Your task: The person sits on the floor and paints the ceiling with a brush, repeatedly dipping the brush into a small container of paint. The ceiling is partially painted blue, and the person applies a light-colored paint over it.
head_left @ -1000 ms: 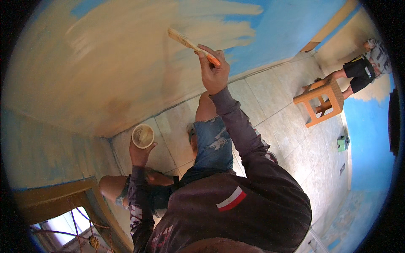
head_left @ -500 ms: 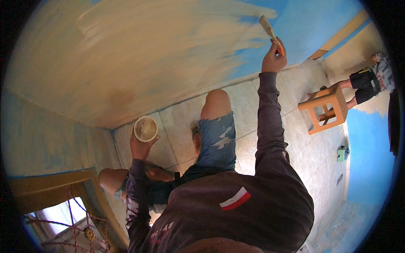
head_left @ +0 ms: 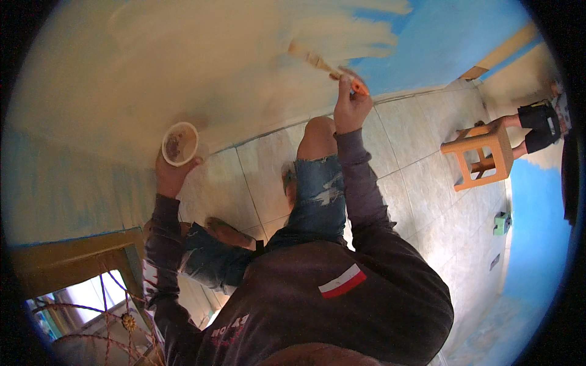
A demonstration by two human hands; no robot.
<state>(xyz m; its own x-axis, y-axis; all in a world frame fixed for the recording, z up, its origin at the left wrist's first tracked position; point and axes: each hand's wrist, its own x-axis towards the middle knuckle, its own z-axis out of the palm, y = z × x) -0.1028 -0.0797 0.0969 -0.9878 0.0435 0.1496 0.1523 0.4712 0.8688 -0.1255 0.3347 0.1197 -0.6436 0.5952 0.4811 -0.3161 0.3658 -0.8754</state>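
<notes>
My left hand (head_left: 171, 177) is wrapped round a white round tub (head_left: 194, 154), held up low in front of the wall. Its mouth faces me, and brownish-beige residue or paint shows inside. In my right hand (head_left: 352, 113) is a paintbrush (head_left: 321, 64) with an orange end to its handle, gripped between thumb and fingers. The bristles point up and left, close to the beige part of the wall (head_left: 201, 67); whether they touch it I cannot tell. Streaky beige strokes end against blue paint (head_left: 442, 52) to the right of the brush.
An orange plastic stool (head_left: 508, 152) stands on the tiled floor (head_left: 421, 158) at the right, beside another person in dark shorts (head_left: 539, 127). A small green object (head_left: 502, 223) lies by the far wall. Lower left is a brown-framed opening (head_left: 73, 250) with cords across it.
My right hand has carried the brush left and slightly down, from the blue area to the beige. My left hand has raised the tub up and left, and the view has shifted slightly.
</notes>
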